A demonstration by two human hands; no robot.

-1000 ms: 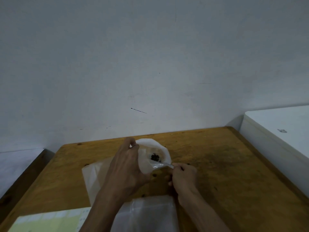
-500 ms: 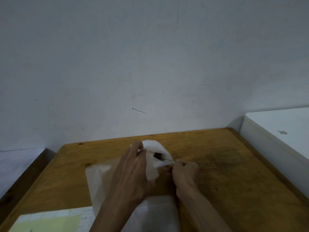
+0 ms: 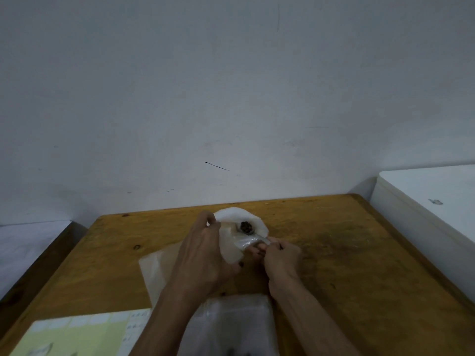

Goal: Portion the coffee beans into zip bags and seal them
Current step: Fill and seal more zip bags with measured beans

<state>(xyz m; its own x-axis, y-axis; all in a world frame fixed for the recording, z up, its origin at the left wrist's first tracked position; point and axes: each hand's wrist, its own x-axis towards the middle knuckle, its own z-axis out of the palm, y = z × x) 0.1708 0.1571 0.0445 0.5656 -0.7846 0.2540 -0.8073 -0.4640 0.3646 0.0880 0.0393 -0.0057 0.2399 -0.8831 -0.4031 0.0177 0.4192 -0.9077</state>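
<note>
My left hand [image 3: 203, 255] grips a curled sheet of white paper [image 3: 240, 218] that is bent into a chute, with a small heap of dark coffee beans [image 3: 246, 226] lying in it. The lower lip of the paper meets the mouth of a small clear zip bag [image 3: 248, 242]. My right hand [image 3: 281, 256] pinches that bag's edge just right of the paper. A loose bean [image 3: 241, 264] lies on the wooden table [image 3: 347, 253] between my hands.
A translucent sheet [image 3: 156, 268] lies flat under my left forearm. A stack of clear bags [image 3: 231, 325] sits at the near edge, with a yellow-green printed sheet [image 3: 74, 335] to its left. A white box [image 3: 431, 201] stands beside the table on the right. The wall is close behind.
The paper was folded tighter half a second ago and has spread wider again, showing the beans. Both hands stay in nearly the same place.
</note>
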